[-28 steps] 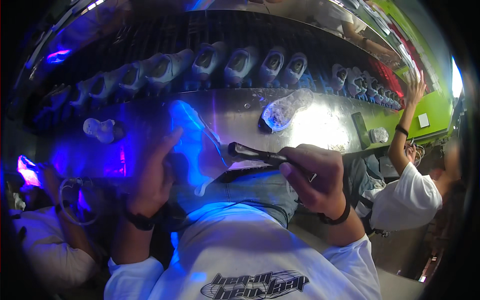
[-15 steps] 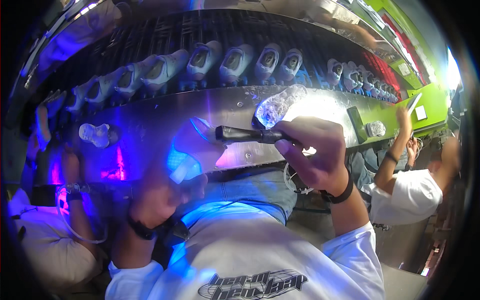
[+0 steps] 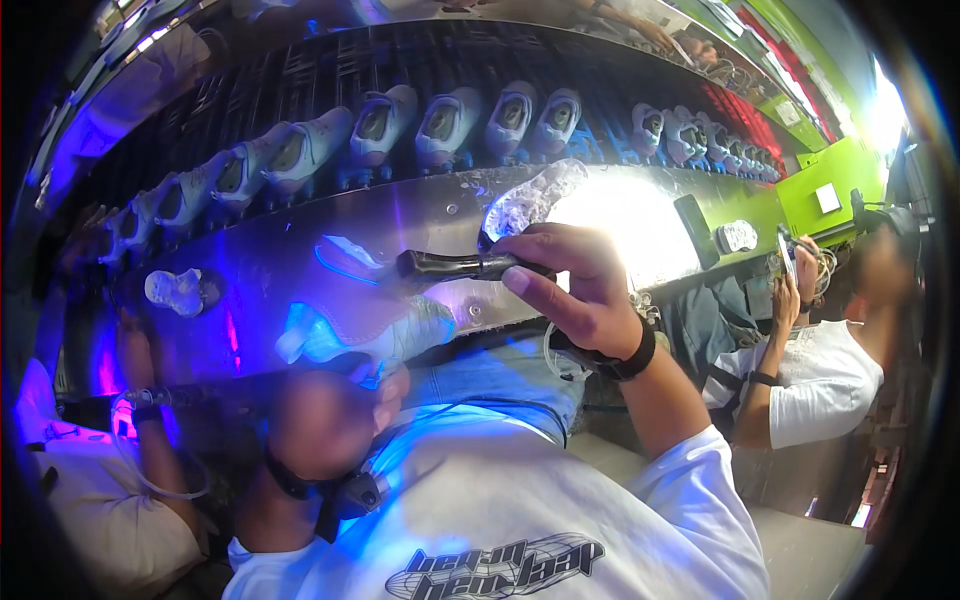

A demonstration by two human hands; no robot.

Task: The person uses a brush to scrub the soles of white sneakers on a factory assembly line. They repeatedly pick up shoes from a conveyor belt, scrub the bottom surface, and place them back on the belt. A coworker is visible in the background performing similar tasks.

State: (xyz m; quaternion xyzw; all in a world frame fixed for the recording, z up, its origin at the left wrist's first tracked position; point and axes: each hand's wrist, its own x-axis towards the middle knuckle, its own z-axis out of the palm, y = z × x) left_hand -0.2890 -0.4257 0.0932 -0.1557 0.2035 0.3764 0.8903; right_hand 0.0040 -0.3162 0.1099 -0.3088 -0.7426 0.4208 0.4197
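Observation:
My right hand [image 3: 585,290] pinches a slim black-handled tool [image 3: 450,268] above the bench; the thicker end points left and its other end is hidden by my fingers. A pale shoe [image 3: 375,330], lit blue at one end, lies sideways over the bench's near edge. Against its lower side is my left hand [image 3: 335,420], smeared by motion, with fingers curled at the shoe; the grip itself is unclear. Just beyond the shoe lies a pale piece with a blue-lit edge [image 3: 348,258].
A row of white shoes [image 3: 440,125] stands on the dark conveyor behind the metal bench [image 3: 420,225]. A lumpy clear-wrapped thing [image 3: 535,200] lies beyond my right hand. Whitish lumps [image 3: 175,292] sit at left and far right. Co-workers flank me; one person [image 3: 815,385] is at right.
The shoe has turned from upright to lying sideways, away from the tool's end. My left hand has rolled and dropped a little. My right hand still holds the tool; the view has shifted slightly.

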